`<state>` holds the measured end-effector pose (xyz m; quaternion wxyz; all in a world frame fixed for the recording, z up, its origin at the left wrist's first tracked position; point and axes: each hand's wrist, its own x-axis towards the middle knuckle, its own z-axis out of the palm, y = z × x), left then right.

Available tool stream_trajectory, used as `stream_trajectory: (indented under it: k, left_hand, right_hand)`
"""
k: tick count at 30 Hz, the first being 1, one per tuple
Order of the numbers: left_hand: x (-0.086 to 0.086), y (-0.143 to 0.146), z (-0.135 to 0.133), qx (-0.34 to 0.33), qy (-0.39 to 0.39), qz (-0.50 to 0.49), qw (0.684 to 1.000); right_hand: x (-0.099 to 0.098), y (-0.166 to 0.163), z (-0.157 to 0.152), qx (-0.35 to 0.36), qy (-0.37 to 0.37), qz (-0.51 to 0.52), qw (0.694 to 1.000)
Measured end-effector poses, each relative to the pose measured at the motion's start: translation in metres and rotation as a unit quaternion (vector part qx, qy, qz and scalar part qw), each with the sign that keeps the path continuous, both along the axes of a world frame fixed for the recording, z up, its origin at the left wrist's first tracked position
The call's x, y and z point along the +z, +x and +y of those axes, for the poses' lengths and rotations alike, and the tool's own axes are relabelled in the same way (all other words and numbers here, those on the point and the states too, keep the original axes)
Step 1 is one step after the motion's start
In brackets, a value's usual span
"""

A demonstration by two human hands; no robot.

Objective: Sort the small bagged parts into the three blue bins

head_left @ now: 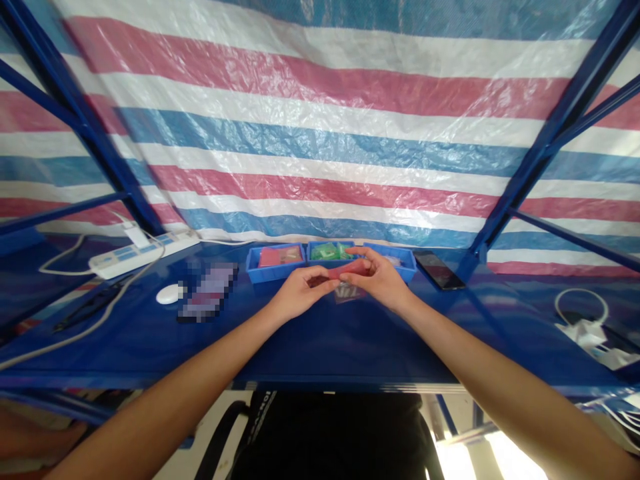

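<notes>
Over the blue table, my left hand [303, 291] and my right hand [384, 280] grip a flat red piece [345, 269], perhaps a small plastic bag, from its two sides. Thumbs and fingers of both hands are pinched on its edges. Just below it a clear packet [346, 292] with small greyish contents shows; whether it is joined to the red piece I cannot tell. Behind the hands stand three blue bins: the left bin [273, 274] holds red packets, the middle bin [314, 245] green ones, and the right bin [409, 268] pale items partly hidden by my right hand.
A dark phone [440, 270] lies right of the bins. To the left are a blurred-out phone-like object [210, 292], a white round object [169, 294], and a power strip [145, 253] with cables. Chargers [590, 337] sit far right. Striped sheeting [320, 133] hangs behind the blue table [350, 353].
</notes>
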<state>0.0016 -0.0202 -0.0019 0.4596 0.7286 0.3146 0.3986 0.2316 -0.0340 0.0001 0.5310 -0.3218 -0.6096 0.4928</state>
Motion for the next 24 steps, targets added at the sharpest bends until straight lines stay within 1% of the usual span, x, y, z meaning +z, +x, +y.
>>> stream_trajectory:
  k: [2, 5, 9, 16, 21, 24]
  left_hand:
    - [0.0003, -0.0015, 0.0024, 0.03, 0.023, 0.002, 0.999]
    - [0.0022, -0.0032, 0.0054, 0.065, 0.02, -0.026, 0.997]
    - [0.0036, -0.0031, 0.0058, 0.08, 0.011, -0.035, 0.996]
    - [0.0008, -0.001, 0.0046, 0.029, -0.019, -0.047, 0.998]
    - [0.0036, -0.0008, 0.0012, 0.021, -0.016, -0.044, 0.999]
    - [0.0036, -0.0004, -0.0003, 0.016, -0.009, -0.054, 0.998]
  right_hand:
    - [-0.0018, 0.0008, 0.0018, -0.009, 0.006, -0.006, 1.0]
    - [-0.0056, 0.0032, 0.006, 0.006, 0.001, -0.023, 1.0]
    - [-0.0071, 0.0054, 0.0092, 0.002, 0.002, -0.028, 1.0]
    - [0.0006, 0.0005, 0.0036, -0.008, -0.021, 0.023, 0.999]
    - [-0.0036, 0.0008, 0.0063, -0.004, -0.036, 0.036, 0.999]
    - [-0.0062, 0.0033, 0.0078, 0.019, -0.04, 0.022, 0.999]
